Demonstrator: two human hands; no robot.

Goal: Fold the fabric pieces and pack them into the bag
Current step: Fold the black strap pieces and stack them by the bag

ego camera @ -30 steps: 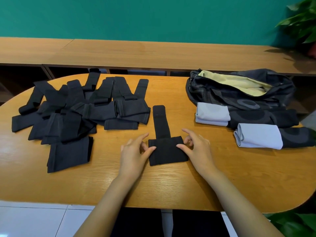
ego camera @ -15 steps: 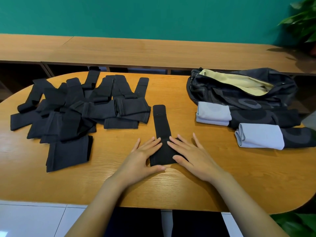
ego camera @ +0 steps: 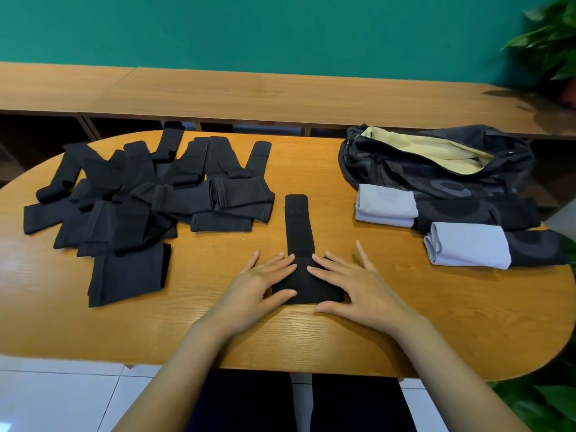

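The person sits at the near edge of the oval tabletop (ego camera: 436, 332) with one black fabric piece (ego camera: 300, 244) laid straight ahead, its narrow strap running away from the body and its wider end nearest. Both hands rest flat on that wider end: the left hand (ego camera: 258, 288) covers its left side and the right hand (ego camera: 355, 288) its right side. The fingers (ego camera: 361, 254) of each hand are spread and extended, not pinching anything, palms down against the cloth. This looks like a smoothing or pressing hold, meant to flatten the piece and keep it from sliding on the wood before the strap is folded over.

The pile of unfolded black pieces (ego camera: 140, 207) lies to the left, within reach of the left hand, so the next one can probably be drawn from there. The bag (ego camera: 436, 163) lies open on the far right, its pale lining showing, mouth facing the person so finished pieces can go in. Just in front of it lie two rolled bundles, grey at one end and dark at the other (ego camera: 386, 210) (ego camera: 470, 249). Judging from the pile, most of the folding is not yet done.
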